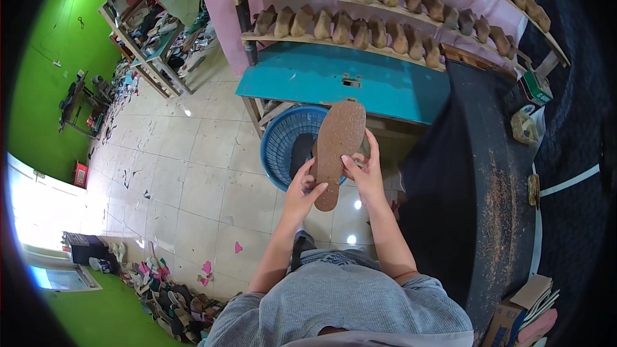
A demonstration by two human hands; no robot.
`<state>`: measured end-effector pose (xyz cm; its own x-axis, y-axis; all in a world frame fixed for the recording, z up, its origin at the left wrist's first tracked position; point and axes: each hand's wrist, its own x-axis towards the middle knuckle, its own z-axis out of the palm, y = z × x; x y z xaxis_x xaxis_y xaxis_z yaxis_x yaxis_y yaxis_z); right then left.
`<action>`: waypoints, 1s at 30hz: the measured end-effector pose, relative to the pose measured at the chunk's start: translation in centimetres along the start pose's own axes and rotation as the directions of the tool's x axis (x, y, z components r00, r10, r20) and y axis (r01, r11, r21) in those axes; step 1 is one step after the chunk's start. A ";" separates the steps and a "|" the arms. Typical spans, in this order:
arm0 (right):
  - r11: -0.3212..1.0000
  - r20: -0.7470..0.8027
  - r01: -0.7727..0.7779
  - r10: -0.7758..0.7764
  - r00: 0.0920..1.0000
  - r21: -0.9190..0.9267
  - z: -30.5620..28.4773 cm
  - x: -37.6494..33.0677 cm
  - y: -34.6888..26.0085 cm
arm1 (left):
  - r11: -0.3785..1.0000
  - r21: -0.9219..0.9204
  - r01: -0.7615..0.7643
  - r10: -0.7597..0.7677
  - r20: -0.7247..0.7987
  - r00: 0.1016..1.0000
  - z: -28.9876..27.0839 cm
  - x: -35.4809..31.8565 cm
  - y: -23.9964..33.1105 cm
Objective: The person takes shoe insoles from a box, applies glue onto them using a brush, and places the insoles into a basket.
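Note:
A brown, speckled shoe sole (340, 138) is held up in front of me, its wide end pointing away and its narrow end toward me. My left hand (303, 186) grips it near the narrow end, thumb lying on the face. On the other edge, around the middle, my right hand (364, 170) pinches it with the thumb on top; the fingers behind are partly hidden. Below the sole stands a blue plastic basket (275, 138) with a dark sole-shaped piece (301, 153) inside. The sole and my hands cover part of the basket.
Beyond the basket is a turquoise bench (289, 74), with shelves of wooden shoe lasts (342, 29) above. A dark-covered table (475, 173) stands at my right. Shoes and scraps (170, 302) are heaped at lower left. Pink scraps (205, 270) dot the tiled floor.

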<state>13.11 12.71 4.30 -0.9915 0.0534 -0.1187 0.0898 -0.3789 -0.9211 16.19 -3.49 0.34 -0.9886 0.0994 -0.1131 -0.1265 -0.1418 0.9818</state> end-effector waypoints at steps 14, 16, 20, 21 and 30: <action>0.997 -0.117 0.059 -0.053 0.992 0.044 5.3 7.9 6.7 | 0.801 0.540 -0.259 0.282 0.043 0.959 -6.2 8.0 -2.3; 0.997 -0.146 0.072 -0.067 0.987 0.031 4.0 9.9 8.6 | 0.761 0.604 -0.237 0.258 0.054 0.965 -7.1 9.1 -3.6; 0.994 -0.292 0.103 -0.111 0.950 -0.041 0.4 14.0 13.7 | 0.557 0.796 -0.235 0.282 0.084 0.956 -9.5 12.1 -7.8; 0.973 -0.339 0.112 -0.176 0.924 -0.199 -0.5 14.8 14.9 | 0.557 0.797 -0.235 0.277 0.088 0.957 -10.5 13.3 -9.5; 0.452 -0.038 0.088 -0.263 0.964 -0.887 -7.0 19.5 29.1 | 0.253 0.953 -0.166 0.058 0.156 0.986 -13.9 23.7 -23.1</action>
<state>-2.93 9.17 -27.40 -0.9759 0.1862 0.1135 0.0367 0.6532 -0.7563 -5.41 -11.54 -27.15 -0.9695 0.2433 -0.0304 0.2095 0.8865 0.4126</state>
